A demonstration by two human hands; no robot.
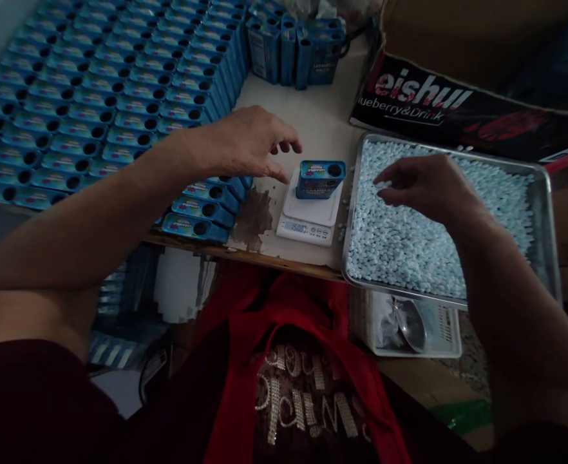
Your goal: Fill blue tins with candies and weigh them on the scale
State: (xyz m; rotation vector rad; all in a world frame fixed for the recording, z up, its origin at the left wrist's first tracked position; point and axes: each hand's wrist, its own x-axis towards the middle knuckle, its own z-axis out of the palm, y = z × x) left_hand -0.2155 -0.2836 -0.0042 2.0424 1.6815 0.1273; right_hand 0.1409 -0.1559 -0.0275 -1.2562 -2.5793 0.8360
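On a white digital scale (308,216) stands a small blue candy box (319,180) with a round dark hole in its top; the display seems to read 150.8. My left hand (250,143) hovers just left of the box, fingers spread and apart from it. Over a metal tray (351,258) full of pale blue-white candies (400,241), my right hand (422,187) is held with thumb and fingers close together. Pale candies show between those fingertips.
Rows of blue boxes (114,84) fill the table's left side, with several more boxes (296,55) at the back. A black printed carton (419,103) stands behind the tray. Below the tray, a plastic container (441,332) holds a metal scoop (411,324).
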